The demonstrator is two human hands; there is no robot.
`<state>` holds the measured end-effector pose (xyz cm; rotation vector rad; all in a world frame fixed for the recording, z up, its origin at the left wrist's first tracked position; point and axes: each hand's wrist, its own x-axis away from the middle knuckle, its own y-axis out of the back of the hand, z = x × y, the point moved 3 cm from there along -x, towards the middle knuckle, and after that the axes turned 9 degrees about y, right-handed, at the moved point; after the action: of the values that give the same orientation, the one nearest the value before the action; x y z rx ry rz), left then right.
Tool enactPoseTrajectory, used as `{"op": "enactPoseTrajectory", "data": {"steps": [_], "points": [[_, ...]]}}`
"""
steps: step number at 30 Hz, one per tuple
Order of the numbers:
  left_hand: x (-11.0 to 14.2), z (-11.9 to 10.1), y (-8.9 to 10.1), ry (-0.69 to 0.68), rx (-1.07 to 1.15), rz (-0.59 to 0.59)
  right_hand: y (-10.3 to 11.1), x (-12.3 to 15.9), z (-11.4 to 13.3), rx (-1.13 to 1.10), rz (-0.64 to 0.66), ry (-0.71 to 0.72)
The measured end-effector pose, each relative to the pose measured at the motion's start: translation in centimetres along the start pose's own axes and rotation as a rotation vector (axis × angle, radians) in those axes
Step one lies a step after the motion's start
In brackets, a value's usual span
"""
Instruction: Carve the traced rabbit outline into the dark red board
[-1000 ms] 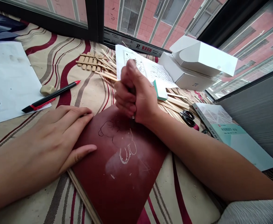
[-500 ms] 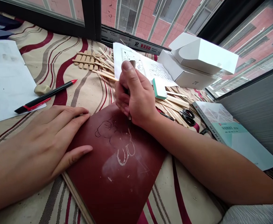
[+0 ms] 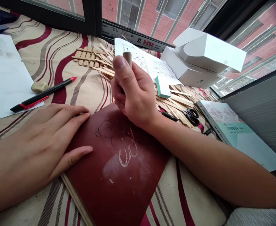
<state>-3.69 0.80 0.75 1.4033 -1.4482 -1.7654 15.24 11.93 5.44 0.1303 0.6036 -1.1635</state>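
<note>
A dark red board lies slantwise before me, with a black-line drawing on its upper part and pale carved grooves near its middle. My left hand rests flat along the board's left side, fingers stretched out and thumb on its surface. Above the board's far end, my right hand is wrapped round a carving tool. The round wooden end of its handle sticks up past my thumb. Its tip is hidden behind my fist. A few small chips lie on the board.
Thin wooden sticks, black-handled scissors and a green-and-white eraser lie beyond my right forearm. Behind stand printed drawings and a white box. A book lies right; a pen and paper lie left.
My right hand has shifted slightly up and left and has tilted, so more of the handle's end shows. The tool's tip, seen below the fist before, is hidden. My left hand stays in place.
</note>
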Motion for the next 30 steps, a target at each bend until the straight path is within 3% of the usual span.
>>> {"op": "enactPoseTrajectory", "data": {"steps": [7, 14, 25, 30], "points": [[-0.17, -0.19, 0.07, -0.008, 0.002, -0.009, 0.11, -0.34, -0.56, 0.04, 0.015, -0.056], [-0.27, -0.08, 0.24, 0.011, 0.005, 0.032, 0.54, -0.25, -0.67, 0.013, -0.01, -0.018], [-0.22, -0.14, 0.19, 0.01, 0.002, 0.03, 0.6, -0.45, 0.19, -0.095, -0.183, -0.28], [-0.24, -0.1, 0.21, 0.007, 0.005, 0.023, 0.63, -0.43, -0.13, -0.132, -0.175, -0.274]]}}
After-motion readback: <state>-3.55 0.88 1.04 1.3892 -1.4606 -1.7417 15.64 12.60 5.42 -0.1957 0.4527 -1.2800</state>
